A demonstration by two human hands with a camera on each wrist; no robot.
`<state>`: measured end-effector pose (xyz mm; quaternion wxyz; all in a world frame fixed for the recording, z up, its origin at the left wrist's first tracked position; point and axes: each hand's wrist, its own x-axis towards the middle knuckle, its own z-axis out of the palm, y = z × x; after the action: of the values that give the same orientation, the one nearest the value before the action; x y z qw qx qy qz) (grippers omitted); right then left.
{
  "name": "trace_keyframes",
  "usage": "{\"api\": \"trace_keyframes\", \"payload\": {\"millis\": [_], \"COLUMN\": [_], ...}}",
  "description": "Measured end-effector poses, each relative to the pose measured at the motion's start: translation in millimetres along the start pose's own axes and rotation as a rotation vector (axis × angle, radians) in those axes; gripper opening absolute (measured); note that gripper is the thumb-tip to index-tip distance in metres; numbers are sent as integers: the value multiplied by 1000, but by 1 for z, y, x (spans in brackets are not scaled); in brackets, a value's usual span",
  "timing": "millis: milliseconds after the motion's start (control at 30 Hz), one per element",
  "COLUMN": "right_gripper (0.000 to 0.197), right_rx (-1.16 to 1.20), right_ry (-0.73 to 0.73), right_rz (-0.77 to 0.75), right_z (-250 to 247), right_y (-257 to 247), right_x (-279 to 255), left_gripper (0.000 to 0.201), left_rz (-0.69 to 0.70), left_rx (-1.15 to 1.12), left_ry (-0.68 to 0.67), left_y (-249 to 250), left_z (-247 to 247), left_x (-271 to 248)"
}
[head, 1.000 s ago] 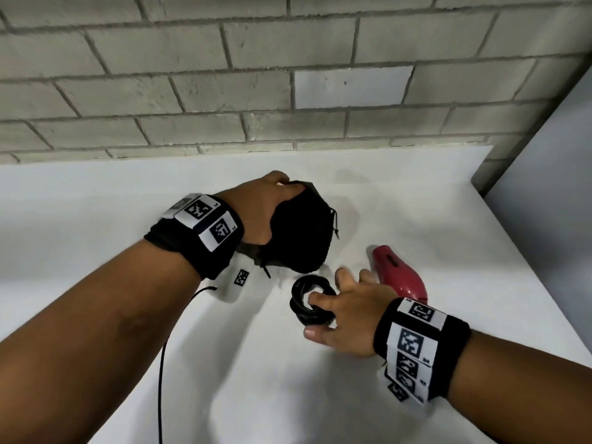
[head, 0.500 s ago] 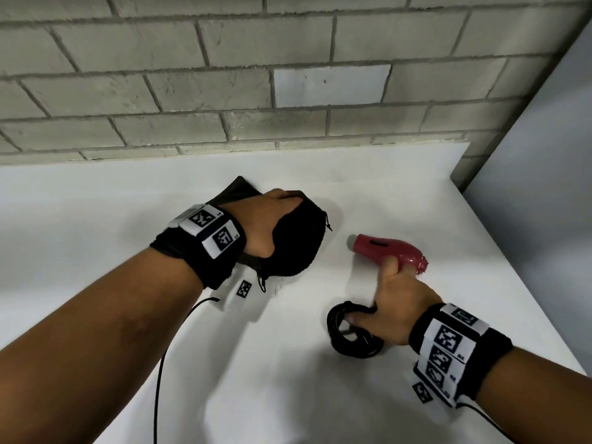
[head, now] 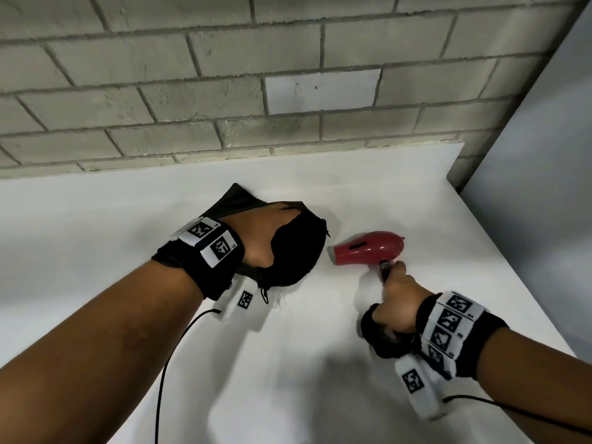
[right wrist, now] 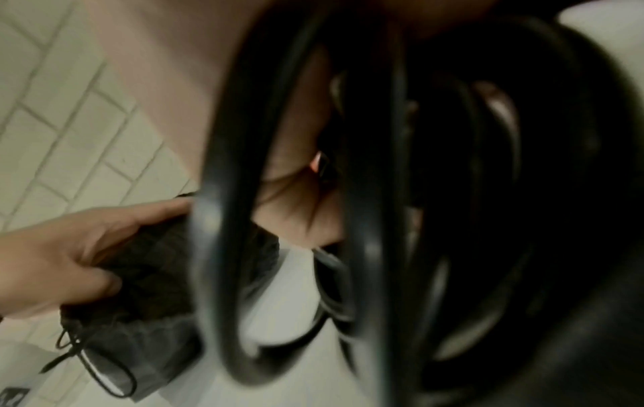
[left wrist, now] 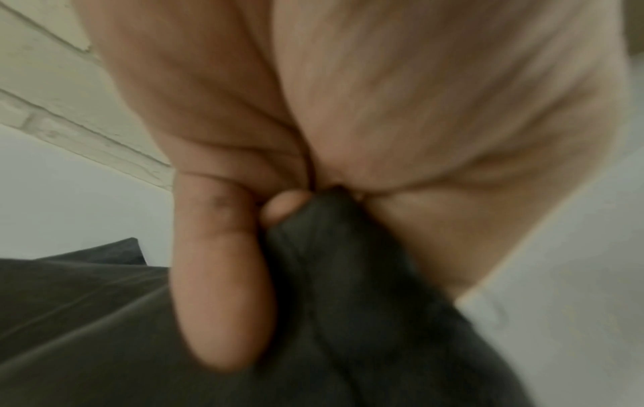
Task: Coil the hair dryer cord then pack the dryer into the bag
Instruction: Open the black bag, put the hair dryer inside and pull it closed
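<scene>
hair dryer [head: 368,248], gripped by its handle together with the coiled cord [head: 381,338] in the right hand [head: 398,302], is best fed nozzle-first leftward into the nearby bag [head: 294,248], whose mouth is pinched open by the left hand [head: 259,235].

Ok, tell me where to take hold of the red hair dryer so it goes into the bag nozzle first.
Grip the hair dryer by its handle, from the near side, as the right hand does now with the coiled cord tucked under the palm. The handle points toward the person and the nozzle faces the bag, whose mouth the left hand holds open, so a leftward push should probably feed it in.
</scene>
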<state>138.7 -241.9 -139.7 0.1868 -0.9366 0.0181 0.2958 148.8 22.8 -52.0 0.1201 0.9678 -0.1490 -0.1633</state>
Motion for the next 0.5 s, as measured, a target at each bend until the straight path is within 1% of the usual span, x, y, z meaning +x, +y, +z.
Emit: {"api": "trace_keyframes", "payload": {"millis": [33,67,133,167,233,300,333,433,500], "right_gripper": [87,82,81,79,79,79,78,80,82], "right_rx": [32,81,217,285,364,324,287,165,99], "right_ry": [-42,-79,-127,-151,-247,-366,-418,-508,-541], "right_rz": [-27,-55,-126,-187,-329,-460,-497,-522,-516], "right_z": [-5,-11,-21,-24,-32,-37,-39,-43,-45], "right_y": [4,9,15,16,13,4,-2,-15,-18], "right_x": [-2,-5,-14,-20,-33,-44,-47,-50,-49], "left_gripper": [85,85,83,82,78,81,83,96,104], "left_rz": [5,11,21,31,67,106,128,196,221], "left_rx": [-1,-2,-1,-1,-11,-36,-41,2,30], "left_ry": [3,6,11,14,19,23,25,28,0], "left_y": [0,0,3,4,6,8,9,12,12], "left_z": [-1,-1,-1,-2,-2,-1,-1,3,8], "left_x": [-1,-2,-3,-3,-2,0,0,-7,-16]}}
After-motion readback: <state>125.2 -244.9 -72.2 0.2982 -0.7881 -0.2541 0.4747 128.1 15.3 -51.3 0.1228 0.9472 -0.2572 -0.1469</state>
